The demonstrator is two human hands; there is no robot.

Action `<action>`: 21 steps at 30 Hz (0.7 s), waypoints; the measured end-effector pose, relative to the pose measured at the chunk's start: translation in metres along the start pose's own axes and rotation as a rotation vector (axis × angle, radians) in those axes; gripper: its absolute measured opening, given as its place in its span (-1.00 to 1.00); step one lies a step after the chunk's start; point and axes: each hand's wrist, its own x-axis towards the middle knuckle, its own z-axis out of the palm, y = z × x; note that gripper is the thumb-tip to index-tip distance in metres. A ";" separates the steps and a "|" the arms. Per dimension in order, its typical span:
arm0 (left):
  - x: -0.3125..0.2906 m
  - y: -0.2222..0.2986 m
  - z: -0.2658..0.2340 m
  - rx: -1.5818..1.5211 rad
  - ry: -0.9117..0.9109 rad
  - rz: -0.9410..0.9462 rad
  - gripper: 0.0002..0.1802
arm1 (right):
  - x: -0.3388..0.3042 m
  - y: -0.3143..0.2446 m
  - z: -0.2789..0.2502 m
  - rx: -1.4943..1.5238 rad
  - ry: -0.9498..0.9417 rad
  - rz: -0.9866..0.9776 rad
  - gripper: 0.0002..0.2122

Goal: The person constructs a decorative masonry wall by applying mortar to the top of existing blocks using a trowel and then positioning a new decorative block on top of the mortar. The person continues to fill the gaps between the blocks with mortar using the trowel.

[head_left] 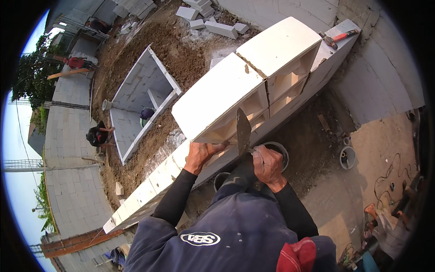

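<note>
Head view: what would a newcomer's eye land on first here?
Probably the two big, bright white blocks with hollowed sides, sitting end to end on the wall across the upper middle. Next comes the trowel, blade up in front of the near block and gripped in the right hand, with the left hand at that block's near end. The red-handled hammer lying at upper right also stands out.
</note>
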 end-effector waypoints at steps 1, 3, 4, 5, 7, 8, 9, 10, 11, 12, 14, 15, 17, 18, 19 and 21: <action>0.005 0.005 -0.001 -0.044 0.044 0.011 -0.47 | 0.001 -0.002 -0.004 0.019 0.033 0.054 -0.86; 0.011 0.012 -0.008 -0.081 0.079 -0.032 -0.27 | 0.014 -0.006 -0.012 0.063 0.095 0.172 -0.84; 0.015 0.016 -0.012 -0.111 0.072 -0.057 -0.18 | 0.026 -0.005 -0.019 0.012 0.070 0.123 -0.84; 0.017 0.018 -0.013 -0.132 0.065 -0.075 -0.08 | 0.040 -0.002 -0.024 -0.041 0.049 0.078 -0.83; 0.017 0.016 -0.014 -0.119 0.057 -0.092 0.03 | 0.036 -0.007 -0.029 -0.092 -0.062 0.054 -0.82; 0.014 0.013 -0.013 -0.088 0.078 -0.085 0.05 | 0.024 -0.014 -0.033 -0.092 -0.157 0.073 -0.81; 0.009 0.009 -0.012 -0.055 0.101 -0.083 0.08 | 0.010 -0.020 -0.036 -0.090 -0.259 0.091 -0.81; 0.010 0.011 -0.013 -0.053 0.093 -0.097 0.12 | -0.010 -0.018 -0.041 -0.082 -0.310 0.107 -0.79; 0.007 0.011 -0.013 -0.051 0.081 -0.119 0.16 | -0.036 -0.013 -0.047 -0.109 -0.322 0.170 -0.78; -0.001 0.001 -0.013 0.090 0.002 -0.134 0.40 | -0.063 -0.007 -0.057 -0.169 -0.394 0.249 -0.79; -0.015 0.005 -0.019 0.089 0.098 -0.099 0.55 | -0.114 0.014 -0.082 -0.299 -0.457 0.348 -0.78; -0.028 0.005 -0.026 0.097 0.141 -0.088 0.62 | -0.135 0.018 -0.091 -0.345 -0.465 0.364 -0.79; -0.052 0.002 -0.041 0.091 0.110 -0.169 0.68 | -0.161 0.018 -0.105 -0.450 -0.463 0.399 -0.82; -0.063 -0.005 -0.044 0.070 0.114 -0.207 0.67 | -0.162 0.010 -0.104 -0.403 -0.452 0.431 -0.82; -0.076 -0.012 -0.047 0.050 0.116 -0.245 0.66 | -0.163 0.001 -0.104 -0.356 -0.440 0.465 -0.82; -0.102 -0.024 -0.056 -0.016 0.159 -0.317 0.48 | -0.153 -0.026 -0.097 -0.357 -0.449 0.478 -0.80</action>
